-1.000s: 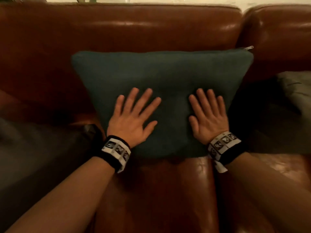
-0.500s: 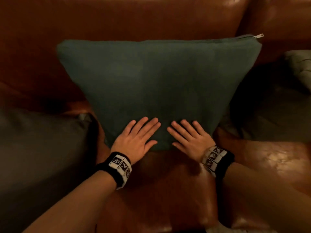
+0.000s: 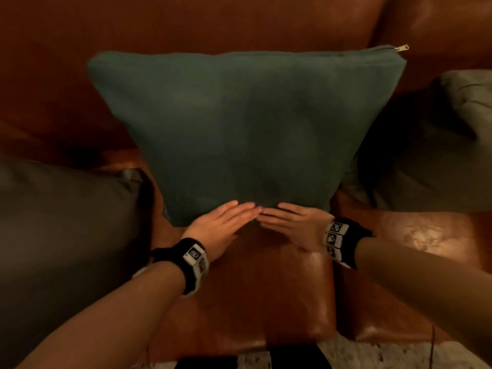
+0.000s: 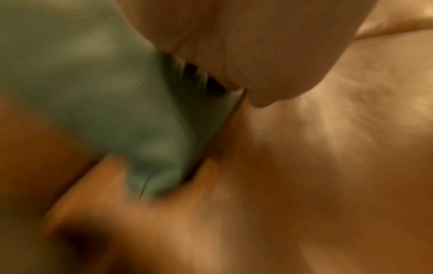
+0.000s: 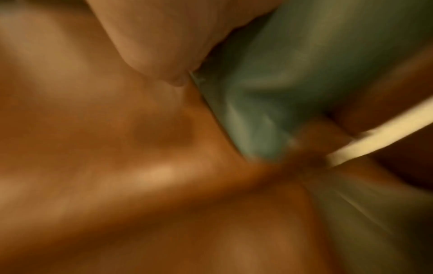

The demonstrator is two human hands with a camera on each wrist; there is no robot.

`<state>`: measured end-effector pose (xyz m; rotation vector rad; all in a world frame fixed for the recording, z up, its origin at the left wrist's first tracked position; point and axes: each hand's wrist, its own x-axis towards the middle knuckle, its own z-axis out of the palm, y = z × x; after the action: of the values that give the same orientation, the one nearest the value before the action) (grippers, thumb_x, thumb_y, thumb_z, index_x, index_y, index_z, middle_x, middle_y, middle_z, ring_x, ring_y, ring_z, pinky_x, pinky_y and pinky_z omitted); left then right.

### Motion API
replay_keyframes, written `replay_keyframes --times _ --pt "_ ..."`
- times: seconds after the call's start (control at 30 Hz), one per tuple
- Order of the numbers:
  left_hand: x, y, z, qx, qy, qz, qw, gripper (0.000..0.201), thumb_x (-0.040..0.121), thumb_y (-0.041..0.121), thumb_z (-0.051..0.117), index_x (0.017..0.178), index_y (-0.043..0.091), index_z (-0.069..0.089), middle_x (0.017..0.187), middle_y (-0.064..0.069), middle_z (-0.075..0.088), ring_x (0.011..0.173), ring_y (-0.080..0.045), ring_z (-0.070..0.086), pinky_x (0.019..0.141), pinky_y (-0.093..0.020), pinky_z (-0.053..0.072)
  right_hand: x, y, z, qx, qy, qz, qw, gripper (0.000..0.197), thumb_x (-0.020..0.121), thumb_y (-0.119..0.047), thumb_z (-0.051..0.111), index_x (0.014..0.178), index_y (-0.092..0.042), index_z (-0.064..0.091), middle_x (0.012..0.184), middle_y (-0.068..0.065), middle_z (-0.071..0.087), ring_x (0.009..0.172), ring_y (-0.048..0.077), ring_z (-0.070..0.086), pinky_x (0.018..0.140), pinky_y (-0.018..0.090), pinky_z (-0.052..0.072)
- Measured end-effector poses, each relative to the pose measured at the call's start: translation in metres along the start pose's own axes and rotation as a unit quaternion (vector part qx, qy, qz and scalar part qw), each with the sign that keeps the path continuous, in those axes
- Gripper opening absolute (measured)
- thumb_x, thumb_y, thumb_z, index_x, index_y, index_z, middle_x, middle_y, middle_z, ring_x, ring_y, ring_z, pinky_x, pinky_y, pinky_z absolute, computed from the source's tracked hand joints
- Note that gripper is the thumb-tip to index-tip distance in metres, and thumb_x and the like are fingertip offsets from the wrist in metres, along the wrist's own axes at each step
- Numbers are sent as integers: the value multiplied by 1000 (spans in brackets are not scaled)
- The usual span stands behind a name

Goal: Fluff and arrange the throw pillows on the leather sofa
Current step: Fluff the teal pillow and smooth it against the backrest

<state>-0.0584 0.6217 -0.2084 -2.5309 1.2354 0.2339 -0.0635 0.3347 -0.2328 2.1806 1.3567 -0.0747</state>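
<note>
A dark green throw pillow (image 3: 245,129) stands upright against the brown leather sofa back (image 3: 186,25), its zipper pull at the top right corner. My left hand (image 3: 226,222) and right hand (image 3: 290,222) lie flat with straight fingers along the pillow's bottom edge, fingertips nearly meeting at the middle. In the blurred left wrist view, the palm (image 4: 234,46) presses beside the green pillow (image 4: 93,83). The right wrist view shows my fingers (image 5: 152,40) beside the green pillow (image 5: 293,83) on the leather.
A dark grey-green pillow (image 3: 61,235) lies on the seat at the left. Another olive pillow (image 3: 439,145) rests at the right. The leather seat cushion (image 3: 253,288) stretches below my hands, with a pale speckled rug (image 3: 386,355) at the sofa's front edge.
Both hands have slid down the pillow's face from its middle to its bottom edge and drawn together. The view has moved closer to the pillow.
</note>
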Motion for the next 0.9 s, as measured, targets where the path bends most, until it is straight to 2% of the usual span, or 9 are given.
replay_keyframes --times 0.13,0.27,0.33,0.47,0.57,0.67,0.73,0.8,0.9 --pt "-44 -21 15 55 -155 35 986 86 98 30 42 149 4 -23 164 -3 -3 152 -19 1 114 -36 -27 -47 18 9 -89 -125 -89 984 64 96 -26 21 156 -16 -1 156 4 -26 143 23 -25 105 47 -35" --pt "-30 11 -16 45 -177 120 976 60 103 26 24 153 -2 6 164 -14 2 151 -30 -8 113 -42 -20 -26 9 -28 33 -89 -108 990 49 96 -21 28 132 -13 60 141 5 55 139 23 41 119 45 -11" --pt "-12 21 -29 65 -142 169 973 58 102 26 24 152 -1 15 164 -13 7 151 -31 -7 117 -46 -16 2 0 -24 58 -17 -137 989 49 98 -24 27 119 -14 70 126 2 67 128 21 55 121 43 6" --pt "-3 -14 -21 150 -135 137 970 60 101 20 16 154 12 -11 149 1 -34 148 -21 -19 103 -43 -28 10 20 -20 72 -113 -86 987 59 92 -32 24 143 -11 45 154 -1 34 142 9 32 119 36 -2" --pt "-34 -40 2 162 -237 136 948 64 102 21 18 149 10 -23 150 2 -39 146 -18 -26 101 -39 -30 -39 29 -4 -27 -159 -119 980 63 93 -17 11 154 -4 1 154 8 -23 143 16 -22 104 42 -33" --pt "-55 -38 -11 59 -283 100 952 61 102 26 22 156 11 -1 164 -7 -13 150 -25 -14 115 -42 -20 -58 30 -31 84 -175 -68 979 65 88 -25 40 150 -7 30 159 10 23 149 23 9 113 41 -25" --pt "-53 -23 -36 -62 -146 67 985 58 97 27 36 153 16 27 161 -13 22 149 -30 20 121 -45 2 -47 28 -58 181 -2 -15 983 57 80 -28 48 134 -13 58 134 7 60 128 25 54 116 41 14" --pt "-35 -9 -60 -92 58 1 994 53 89 29 46 141 18 47 151 -9 44 138 -31 41 116 -48 19 -20 29 -88 220 165 93 957 53 86 -27 47 137 -15 54 140 8 56 131 26 50 114 43 27" --pt "-4 -7 -63 -120 222 -166 953 59 94 36 43 149 19 31 159 -4 23 149 -30 11 122 -46 3 29 27 -112 232 282 281 888 57 92 -23 51 148 -15 39 156 8 32 147 25 24 119 47 21"
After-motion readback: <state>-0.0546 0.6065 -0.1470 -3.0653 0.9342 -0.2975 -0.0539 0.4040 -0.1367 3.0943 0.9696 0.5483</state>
